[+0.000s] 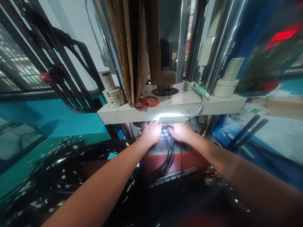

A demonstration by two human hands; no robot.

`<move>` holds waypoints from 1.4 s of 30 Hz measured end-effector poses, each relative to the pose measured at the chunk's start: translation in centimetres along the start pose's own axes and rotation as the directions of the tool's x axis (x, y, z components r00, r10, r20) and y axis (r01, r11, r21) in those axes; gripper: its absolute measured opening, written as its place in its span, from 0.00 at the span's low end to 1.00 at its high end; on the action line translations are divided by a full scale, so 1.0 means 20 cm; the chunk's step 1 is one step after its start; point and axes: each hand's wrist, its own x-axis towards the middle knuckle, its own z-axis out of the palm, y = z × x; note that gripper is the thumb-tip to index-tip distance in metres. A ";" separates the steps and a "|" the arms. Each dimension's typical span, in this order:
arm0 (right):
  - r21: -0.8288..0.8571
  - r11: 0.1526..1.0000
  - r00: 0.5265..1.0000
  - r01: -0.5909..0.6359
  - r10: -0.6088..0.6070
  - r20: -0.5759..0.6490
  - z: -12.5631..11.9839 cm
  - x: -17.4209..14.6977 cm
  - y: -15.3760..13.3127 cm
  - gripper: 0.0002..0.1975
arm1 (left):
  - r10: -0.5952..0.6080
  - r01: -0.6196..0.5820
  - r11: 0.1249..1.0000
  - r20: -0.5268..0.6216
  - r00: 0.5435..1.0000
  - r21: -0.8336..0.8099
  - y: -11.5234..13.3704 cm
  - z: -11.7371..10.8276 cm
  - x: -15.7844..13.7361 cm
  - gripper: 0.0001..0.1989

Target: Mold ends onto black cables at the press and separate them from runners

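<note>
Both my arms reach forward under the white crossbeam of a press (132, 114). My left hand (152, 131) is at the left side of a metal block (165, 138), its fingers mostly hidden by glare and the beam. On the block's right side is my right hand (181, 131), thumb near the black cables (168, 149) that run out of the block towards me. Whether either hand grips the block or a cable cannot be made out. A lit lamp (173, 119) on a bent metal neck shines down between the hands.
Red-handled scissors (146, 102) lie on the beam beside folded cardboard (132, 47). Coiled black cables with metal ends (63, 170) heap up at left. A metal strip (175, 177) lies on the red surface (153, 160). Black bars (248, 134) stand at right.
</note>
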 end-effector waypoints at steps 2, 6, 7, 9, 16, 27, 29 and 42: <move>0.008 0.999 0.999 -0.036 0.036 -0.028 0.00 0.00 0.03 0.20 | -0.027 0.027 1.000 -0.002 1.000 -0.004 0.00 0.00 0.01 0.23; 0.028 0.990 0.987 -0.139 0.140 -0.073 0.01 -0.02 0.13 0.25 | -0.052 0.052 0.999 0.001 0.999 -0.009 0.01 0.00 0.02 0.24; 0.032 0.988 0.985 -0.151 0.153 -0.076 0.02 -0.02 0.15 0.25 | -0.052 0.052 0.999 0.000 0.999 -0.008 0.02 0.00 0.02 0.24; 0.037 0.987 0.985 -0.154 0.156 -0.068 0.02 -0.04 0.17 0.26 | -0.048 0.048 0.999 -0.001 0.999 -0.004 0.02 -0.01 0.02 0.23; -0.016 0.995 0.995 -0.095 0.095 -0.030 0.02 -0.05 0.13 0.23 | -0.021 0.021 1.000 0.005 1.000 -0.002 0.04 -0.01 0.02 0.23; -0.027 0.998 0.997 -0.050 0.049 -0.059 0.02 -0.04 0.09 0.23 | -0.032 0.035 0.998 0.055 0.998 -0.052 -0.01 0.00 0.00 0.33; -0.029 0.998 0.997 -0.047 0.045 -0.063 0.02 -0.04 0.07 0.23 | -0.018 0.023 0.998 0.069 0.997 -0.066 -0.04 0.00 -0.01 0.33; -0.026 0.998 0.996 0.056 -0.058 -0.067 0.03 0.03 -0.15 0.19 | 0.025 -0.021 0.994 0.034 0.999 -0.110 -0.11 0.01 -0.08 0.31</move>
